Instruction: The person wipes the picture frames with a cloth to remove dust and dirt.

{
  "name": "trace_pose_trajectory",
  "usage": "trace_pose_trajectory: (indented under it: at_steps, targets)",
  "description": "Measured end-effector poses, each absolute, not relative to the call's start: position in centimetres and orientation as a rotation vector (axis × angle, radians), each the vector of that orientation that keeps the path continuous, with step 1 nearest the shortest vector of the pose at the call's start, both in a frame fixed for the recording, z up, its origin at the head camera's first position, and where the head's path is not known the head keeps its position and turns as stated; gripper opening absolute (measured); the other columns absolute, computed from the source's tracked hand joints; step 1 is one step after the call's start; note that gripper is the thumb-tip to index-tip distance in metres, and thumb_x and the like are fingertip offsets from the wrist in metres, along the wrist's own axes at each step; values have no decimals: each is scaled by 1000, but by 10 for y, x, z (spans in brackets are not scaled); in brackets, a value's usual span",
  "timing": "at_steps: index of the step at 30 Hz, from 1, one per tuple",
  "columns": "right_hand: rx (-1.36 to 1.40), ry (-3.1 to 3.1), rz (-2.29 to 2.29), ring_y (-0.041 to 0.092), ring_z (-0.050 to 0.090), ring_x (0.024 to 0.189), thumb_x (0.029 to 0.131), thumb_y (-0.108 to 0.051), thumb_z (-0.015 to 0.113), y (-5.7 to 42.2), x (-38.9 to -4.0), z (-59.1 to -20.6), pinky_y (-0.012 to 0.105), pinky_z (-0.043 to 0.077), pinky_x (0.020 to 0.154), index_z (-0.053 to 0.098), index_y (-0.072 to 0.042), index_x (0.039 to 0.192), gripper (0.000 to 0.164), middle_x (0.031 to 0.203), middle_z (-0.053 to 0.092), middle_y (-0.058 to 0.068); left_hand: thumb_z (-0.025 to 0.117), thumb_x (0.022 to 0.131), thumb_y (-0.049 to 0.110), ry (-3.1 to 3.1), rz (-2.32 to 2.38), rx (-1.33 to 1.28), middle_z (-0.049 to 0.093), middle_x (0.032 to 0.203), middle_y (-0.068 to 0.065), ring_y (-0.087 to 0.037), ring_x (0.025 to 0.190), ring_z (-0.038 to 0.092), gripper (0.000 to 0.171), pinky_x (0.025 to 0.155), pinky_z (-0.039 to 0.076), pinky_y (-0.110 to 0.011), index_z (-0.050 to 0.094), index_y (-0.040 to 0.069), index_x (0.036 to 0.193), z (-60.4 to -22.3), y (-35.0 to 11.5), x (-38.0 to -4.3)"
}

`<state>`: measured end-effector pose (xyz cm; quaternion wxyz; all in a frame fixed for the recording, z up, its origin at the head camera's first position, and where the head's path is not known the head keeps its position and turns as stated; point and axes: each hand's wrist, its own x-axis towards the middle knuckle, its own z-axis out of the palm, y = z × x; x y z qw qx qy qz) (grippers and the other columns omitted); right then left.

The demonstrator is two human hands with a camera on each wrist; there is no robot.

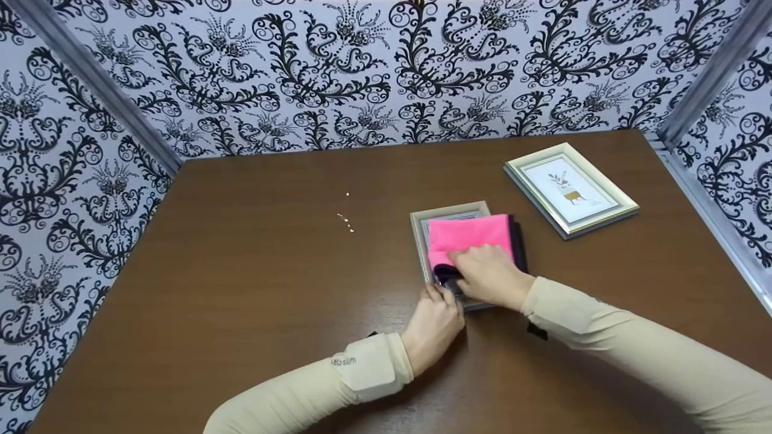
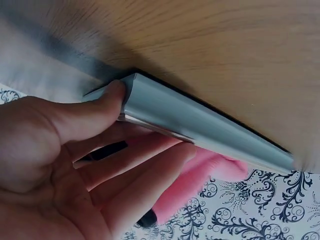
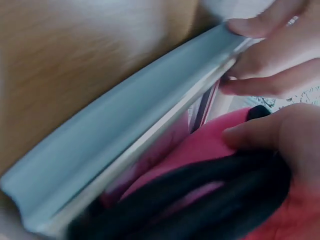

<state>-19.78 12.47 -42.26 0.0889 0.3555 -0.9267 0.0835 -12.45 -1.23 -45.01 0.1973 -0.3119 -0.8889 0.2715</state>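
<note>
A picture frame (image 1: 452,211) with a pale border lies flat on the table, mostly covered by a folded pink cloth (image 1: 469,232) with black edging. My left hand (image 1: 433,328) grips the frame's near left corner. In the left wrist view the thumb (image 2: 107,107) presses the grey outer side (image 2: 200,120), while the fingers lie over the face side. My right hand (image 1: 491,274) holds the cloth against the frame's face. Black folded edges of the cloth bulge beside the right thumb (image 3: 255,135) in the right wrist view. The picture under the cloth is largely hidden.
Another picture frame (image 1: 570,187), showing a plant in a yellow pot, lies face up at the back right. Small pale specks (image 1: 345,220) dot the brown table (image 1: 259,259) left of the cloth. Patterned walls (image 1: 338,72) enclose the table's back and sides.
</note>
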Motion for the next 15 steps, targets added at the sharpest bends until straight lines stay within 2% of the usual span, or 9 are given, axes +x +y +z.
trace_pose_trajectory:
  at_steps: [3, 7, 11, 15]
  targets:
    - [1163, -2774, 389, 26, 55, 54, 80, -11, 68, 122, -201, -421, 47, 48, 50, 62, -6, 90, 12, 63, 56, 6, 49, 93, 24, -2469, 778, -869, 66, 97, -12, -25, 85, 67, 31, 72, 53, -31, 73, 13, 110, -452, -12, -123]
    - [1340, -2796, 592, 23, 57, 67, 84, -3, 64, 127, -205, -419, 44, 51, 66, 66, -5, 101, 17, 78, 63, 4, 49, 94, 26, -2462, 810, -875, 62, 91, -6, -24, 81, 65, 31, 71, 52, -31, 73, 15, 111, -452, -12, -123]
    - [1502, -2829, 664, 27, 62, 91, 83, 8, 59, 139, -211, -417, 44, 50, 86, 66, 1, 112, 31, 99, 67, 10, 48, 95, 25, -2467, 805, -880, 63, 90, -7, -24, 84, 66, 31, 74, 52, -33, 73, 14, 109, -452, -11, -122]
    - [1614, -2886, 632, 37, 53, 119, 79, 16, 55, 156, -215, -415, 51, 38, 102, 60, 3, 126, 49, 125, 61, 18, 47, 95, 21, -2443, 792, -895, 66, 91, -13, -26, 84, 67, 32, 74, 53, -35, 74, 8, 105, -454, -11, -121]
